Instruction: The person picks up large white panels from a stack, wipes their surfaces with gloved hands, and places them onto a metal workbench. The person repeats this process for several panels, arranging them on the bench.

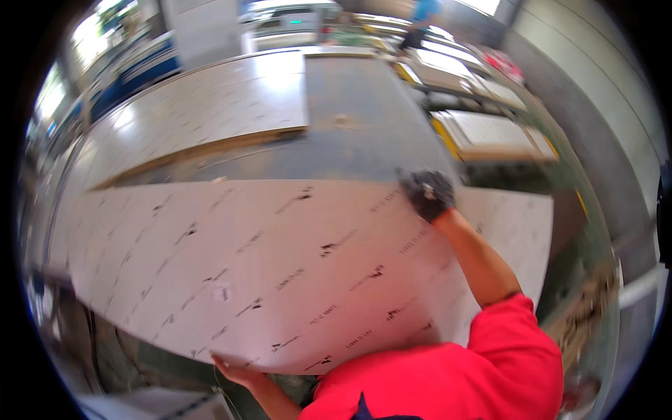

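Note:
A large flat panel (pixel 280 259) covered in pale film with rows of dark printed marks spans the space before me, its near edge close to my red shirt. My right hand (pixel 428 194), in a dark grey glove, is closed over the panel's far edge, right of the middle. At the near edge, left of my body, my left hand (pixel 239 372) grips the rim; its fingers are partly hidden under the panel. A small pale label (pixel 222 292) sticks to the panel's surface.
Beyond lies a grey worktable (pixel 350 105) with another printed sheet (pixel 210 105) on its left side. Stacks of white panels (pixel 490 133) with yellow edges stand at the right. A person in blue (pixel 422 21) is far back. A grey wall (pixel 595 91) runs along the right.

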The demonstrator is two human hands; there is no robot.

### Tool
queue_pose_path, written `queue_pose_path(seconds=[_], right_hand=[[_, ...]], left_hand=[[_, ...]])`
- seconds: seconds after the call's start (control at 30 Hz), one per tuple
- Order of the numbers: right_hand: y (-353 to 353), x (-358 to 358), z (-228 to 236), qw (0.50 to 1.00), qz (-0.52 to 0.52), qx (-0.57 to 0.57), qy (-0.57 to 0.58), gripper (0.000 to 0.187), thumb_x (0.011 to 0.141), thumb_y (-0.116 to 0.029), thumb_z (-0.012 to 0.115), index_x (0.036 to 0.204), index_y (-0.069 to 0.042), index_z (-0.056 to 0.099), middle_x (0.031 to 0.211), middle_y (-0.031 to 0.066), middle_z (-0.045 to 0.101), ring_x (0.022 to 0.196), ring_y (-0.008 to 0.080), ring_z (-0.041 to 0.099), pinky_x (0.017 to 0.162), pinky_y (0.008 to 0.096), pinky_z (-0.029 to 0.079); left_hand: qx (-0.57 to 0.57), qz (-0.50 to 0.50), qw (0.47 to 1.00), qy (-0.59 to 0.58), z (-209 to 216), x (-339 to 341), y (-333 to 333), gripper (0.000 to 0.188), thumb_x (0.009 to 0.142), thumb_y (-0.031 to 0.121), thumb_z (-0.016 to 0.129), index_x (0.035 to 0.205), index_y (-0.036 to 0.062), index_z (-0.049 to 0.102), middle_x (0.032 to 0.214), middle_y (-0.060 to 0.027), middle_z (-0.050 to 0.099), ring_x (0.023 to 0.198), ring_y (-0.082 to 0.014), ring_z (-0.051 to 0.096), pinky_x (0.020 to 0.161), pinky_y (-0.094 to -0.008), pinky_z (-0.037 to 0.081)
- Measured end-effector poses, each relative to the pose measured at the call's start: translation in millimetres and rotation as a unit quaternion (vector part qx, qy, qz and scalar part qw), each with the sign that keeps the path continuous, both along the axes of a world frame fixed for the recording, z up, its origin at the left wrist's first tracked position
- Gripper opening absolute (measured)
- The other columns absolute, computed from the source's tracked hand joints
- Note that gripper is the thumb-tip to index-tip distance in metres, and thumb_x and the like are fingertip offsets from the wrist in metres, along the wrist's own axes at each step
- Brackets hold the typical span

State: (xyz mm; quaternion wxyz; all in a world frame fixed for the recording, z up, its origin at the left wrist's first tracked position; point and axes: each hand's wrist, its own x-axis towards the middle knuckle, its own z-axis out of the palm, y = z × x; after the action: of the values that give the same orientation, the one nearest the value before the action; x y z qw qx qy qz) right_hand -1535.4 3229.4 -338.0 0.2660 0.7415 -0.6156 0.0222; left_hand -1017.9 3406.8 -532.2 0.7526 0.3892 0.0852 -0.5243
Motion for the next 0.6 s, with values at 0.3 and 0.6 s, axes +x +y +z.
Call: queue_pose_path(seconds=[0.3, 0.6], right_hand=[[94.5, 16.3, 23.4, 0.992, -0.056, -0.109, 0.007, 0.03, 0.091, -0.021, 0.057, 0.119, -0.022, 0.066, 0.074, 0.0058, 0.065, 0.068, 0.027, 0.065, 0.059, 0.0449, 0.051], [214.4, 62.2, 18.6, 0.956, -0.098, -0.277, 0.004, 0.023, 0.089, -0.015, 0.063, 0.111, -0.019, 0.067, 0.065, 0.0071, 0.059, 0.058, 0.0295, 0.059, 0.052, 0.046, 0.046]], left_hand=[[-0.03, -0.055, 0.995, -0.073, -13.0, 0.6, -39.0, 0.061, 0.102, 0.048, 0.041, 0.147, 0.0065, 0.042, 0.15, -0.0118, 0.044, 0.136, -0.0313, 0.045, 0.11, -0.0462, 0.038], [-0.172, -0.174, 0.97, -0.02, -37.1, 23.4, -105.8, 0.065, 0.101, 0.052, 0.04, 0.149, 0.0082, 0.041, 0.152, -0.0106, 0.042, 0.137, -0.032, 0.044, 0.111, -0.0481, 0.038]])
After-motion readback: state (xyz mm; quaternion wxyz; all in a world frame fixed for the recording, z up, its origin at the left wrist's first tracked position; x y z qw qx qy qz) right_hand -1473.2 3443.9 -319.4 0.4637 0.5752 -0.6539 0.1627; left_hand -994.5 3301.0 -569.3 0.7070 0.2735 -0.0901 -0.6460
